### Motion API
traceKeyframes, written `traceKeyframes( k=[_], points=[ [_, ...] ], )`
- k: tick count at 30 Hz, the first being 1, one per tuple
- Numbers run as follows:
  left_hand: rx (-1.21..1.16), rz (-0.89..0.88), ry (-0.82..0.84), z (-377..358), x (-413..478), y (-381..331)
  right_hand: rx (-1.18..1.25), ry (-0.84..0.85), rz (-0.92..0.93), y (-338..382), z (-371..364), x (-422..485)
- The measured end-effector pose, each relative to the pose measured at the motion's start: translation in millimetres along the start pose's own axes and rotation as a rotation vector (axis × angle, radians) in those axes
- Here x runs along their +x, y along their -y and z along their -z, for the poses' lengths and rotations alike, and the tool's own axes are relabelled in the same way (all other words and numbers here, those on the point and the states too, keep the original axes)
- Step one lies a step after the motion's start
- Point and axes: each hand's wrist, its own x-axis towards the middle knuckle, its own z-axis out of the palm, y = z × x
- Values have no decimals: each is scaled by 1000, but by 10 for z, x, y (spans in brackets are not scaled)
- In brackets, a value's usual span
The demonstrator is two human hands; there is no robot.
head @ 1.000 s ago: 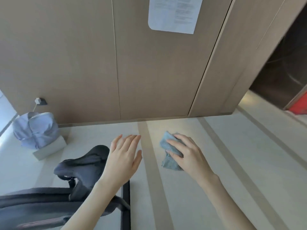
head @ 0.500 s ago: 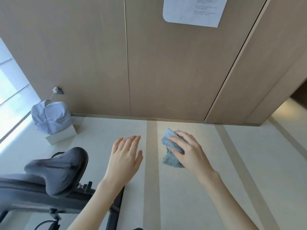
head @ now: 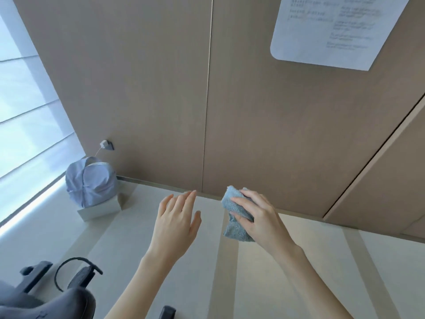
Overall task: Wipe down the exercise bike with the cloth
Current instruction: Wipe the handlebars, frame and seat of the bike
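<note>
Your view has swung, so the black padded exercise bike saddle [head: 69,305] now sits low in the left corner, well apart from both hands. Your right hand [head: 264,217] grips the bunched blue-grey terry cloth [head: 236,231]; your left hand [head: 177,217] is spread, holding nothing. Bring the cloth down-left, flatten it against the saddle, and steady the frame with your free hand.

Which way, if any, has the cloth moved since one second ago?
Yes: forward, toward the wall. The cloth earlier showed below the skirting line; now its top edge overlaps it.

Two hands [head: 177,223] [head: 262,218], one cloth [head: 235,231], one exercise bike [head: 57,302], one notice [head: 333,31], one bundle [head: 90,183].
</note>
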Motion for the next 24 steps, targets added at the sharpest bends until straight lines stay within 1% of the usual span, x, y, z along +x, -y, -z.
traceKeyframes(
  k=[6, 10, 13, 17, 21, 24],
  points=[
    [77, 51, -43, -249, 913, 461, 50, -15, 118, -351, -512, 1232],
    [169, 106, -45, -329, 1241, 929, 137, 56, 211, -385, -1030, 1984],
    [230, 219, -36, -392, 1413, 1368, 211, 121, 322, -320, -1492, 2570],
    [354, 391, -86, -465, 1666, 1966, 317, 214, 498, -155, -2135, 3373],
    [448, 613, -96, -485, 1969, 2485, 419, 319, 678, 102, -2700, 4185],
    [525, 730, -128, -430, 2190, 2795, 492, 376, 819, 374, -3016, 4727]
  ],
)
